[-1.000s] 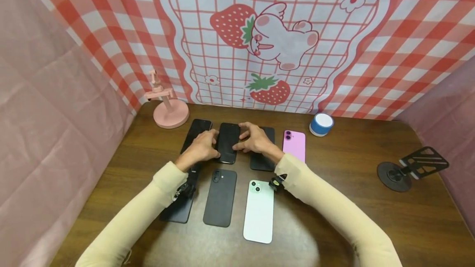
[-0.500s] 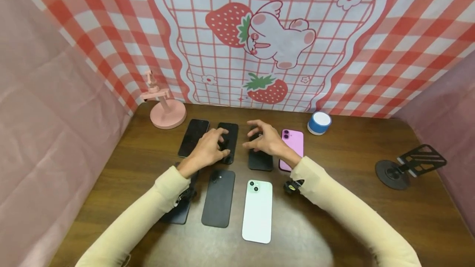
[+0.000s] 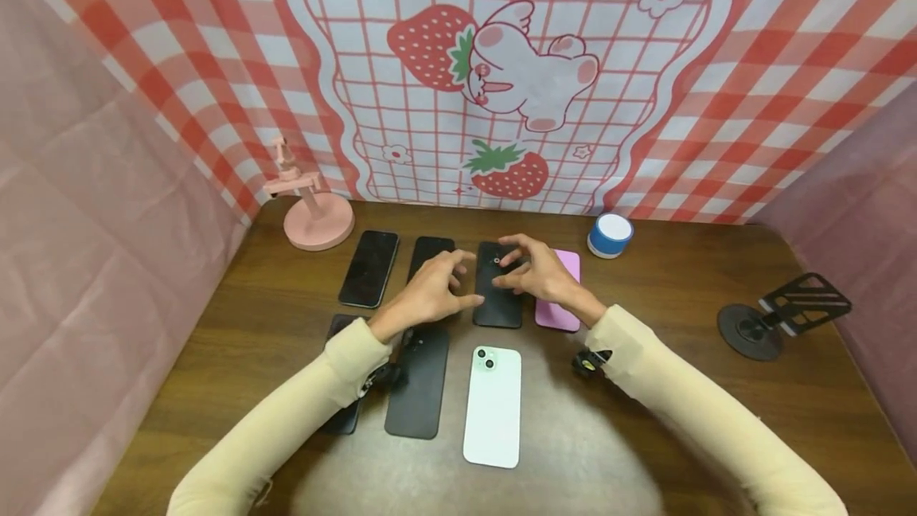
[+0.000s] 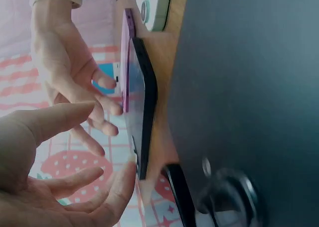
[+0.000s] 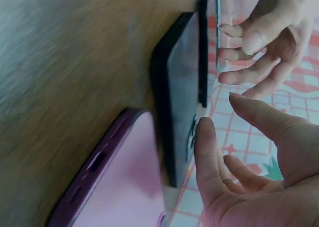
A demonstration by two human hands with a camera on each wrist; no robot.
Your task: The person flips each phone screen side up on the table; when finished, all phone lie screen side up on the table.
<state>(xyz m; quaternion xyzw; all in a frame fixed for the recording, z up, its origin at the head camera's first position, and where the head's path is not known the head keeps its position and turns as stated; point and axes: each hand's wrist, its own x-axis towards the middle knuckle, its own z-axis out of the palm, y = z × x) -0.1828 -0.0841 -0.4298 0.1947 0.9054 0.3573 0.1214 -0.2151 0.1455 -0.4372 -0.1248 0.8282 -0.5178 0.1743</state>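
A dark phone (image 3: pixel 499 309) lies in the back row with a ring-like mark near its top. My left hand (image 3: pixel 433 287) hovers over the black phone (image 3: pixel 431 248) beside it, thumb and fingers spread apart toward the dark phone's left edge. My right hand (image 3: pixel 540 271) is above the dark phone's right side, fingers bent loosely and nothing between them. Under that wrist, the pink phone (image 3: pixel 557 317) is partly covered. In the right wrist view, the right hand's fingertips are close to the dark phone (image 5: pixel 182 87); whether they touch it I cannot tell.
Another black phone (image 3: pixel 368 269) lies at back left. In front are a mint phone (image 3: pixel 492 412), a dark grey phone (image 3: pixel 417 396) and a phone (image 3: pixel 345 419) partly under the left sleeve. A pink stand (image 3: pixel 318 221), blue-white cylinder (image 3: pixel 610 236) and black stand (image 3: pixel 752 331) surround them.
Both hands have shifted right, from either side of the black phone to around the dark phone. The right hand has left the black phone's edge. The phones keep their arrangement.
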